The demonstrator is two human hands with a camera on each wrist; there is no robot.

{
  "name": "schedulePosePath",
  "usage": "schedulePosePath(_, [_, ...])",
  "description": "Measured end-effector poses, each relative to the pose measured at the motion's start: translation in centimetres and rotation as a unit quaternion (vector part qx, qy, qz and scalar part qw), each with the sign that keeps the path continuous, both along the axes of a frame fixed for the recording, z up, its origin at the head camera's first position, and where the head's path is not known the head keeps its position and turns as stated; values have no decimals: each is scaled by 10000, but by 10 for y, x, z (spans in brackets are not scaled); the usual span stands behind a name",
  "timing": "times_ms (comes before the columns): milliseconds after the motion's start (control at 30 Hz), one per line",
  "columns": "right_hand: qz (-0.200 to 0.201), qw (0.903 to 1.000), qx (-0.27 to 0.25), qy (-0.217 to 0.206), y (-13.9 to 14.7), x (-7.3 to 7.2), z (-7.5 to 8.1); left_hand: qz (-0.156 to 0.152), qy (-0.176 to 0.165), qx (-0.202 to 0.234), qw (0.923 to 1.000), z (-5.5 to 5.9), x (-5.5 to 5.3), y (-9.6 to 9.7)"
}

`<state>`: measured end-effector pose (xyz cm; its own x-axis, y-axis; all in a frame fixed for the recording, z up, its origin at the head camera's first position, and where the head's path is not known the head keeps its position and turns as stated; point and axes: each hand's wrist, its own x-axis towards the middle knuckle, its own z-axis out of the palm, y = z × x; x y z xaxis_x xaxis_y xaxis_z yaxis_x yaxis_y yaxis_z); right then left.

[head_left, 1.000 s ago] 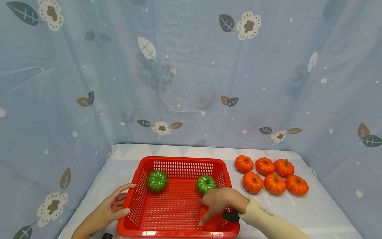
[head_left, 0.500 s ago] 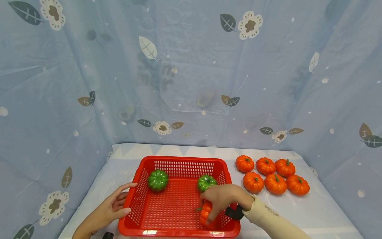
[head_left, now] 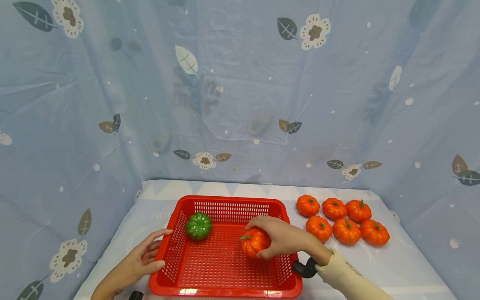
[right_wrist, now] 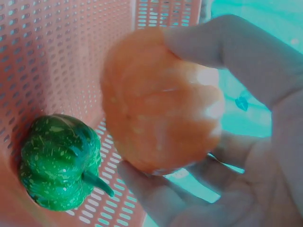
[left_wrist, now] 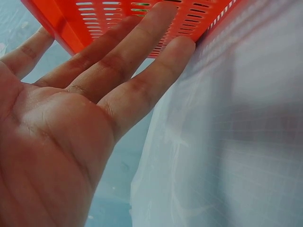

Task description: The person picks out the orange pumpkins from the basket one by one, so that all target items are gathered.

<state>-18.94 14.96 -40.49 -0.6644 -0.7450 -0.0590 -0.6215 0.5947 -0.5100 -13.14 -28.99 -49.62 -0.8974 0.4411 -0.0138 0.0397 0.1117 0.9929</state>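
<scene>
My right hand (head_left: 283, 236) grips a small orange pumpkin (head_left: 254, 243) over the right part of a red plastic basket (head_left: 225, 291). Fingers and thumb curve round its sides in the right wrist view. A green pumpkin (head_left: 198, 226) sits in the basket's far left area. Another green pumpkin (right_wrist: 57, 163) shows beside the held one in the right wrist view; my right hand hides it in the head view. At the basket's left side is my left hand (head_left: 138, 259), its fairly straight fingers (left_wrist: 142, 94) resting against the slotted wall.
Several orange pumpkins (head_left: 346, 231) stand in two rows on the table right of the basket. A dark object (head_left: 136, 295) pokes in at the bottom edge near my left wrist. Patterned blue cloth (head_left: 240, 104) surrounds the table at the back and sides.
My right hand has lifted the orange pumpkin from the basket's near right corner, moving it up and away from me. The left hand stays at the basket's side.
</scene>
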Motion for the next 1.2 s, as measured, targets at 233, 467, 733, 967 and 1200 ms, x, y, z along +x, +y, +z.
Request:
schedulePosePath(233, [-294, 9972, -667, 139, 7, 3, 3, -36, 68, 43, 10000, 1, 0, 1])
schedulePosePath(467, [-729, 9906, -1137, 225, 19, 6, 3, 77, 2, -72, 9999, 2, -1, 2])
schedulePosePath(733, [-1117, 9848, -1290, 319, 34, 11, -2, 74, 1, -90, 9999, 2, 0, 2])
schedulePosePath(967, [-1335, 9732, -1858, 206, 54, 13, -9, 201, -103, -170, 9996, 2, 2, 2])
schedulePosePath(1200, [-1839, 9603, -2093, 128, 77, 22, -15, 160, -25, -135, 9998, 1, 1, 2])
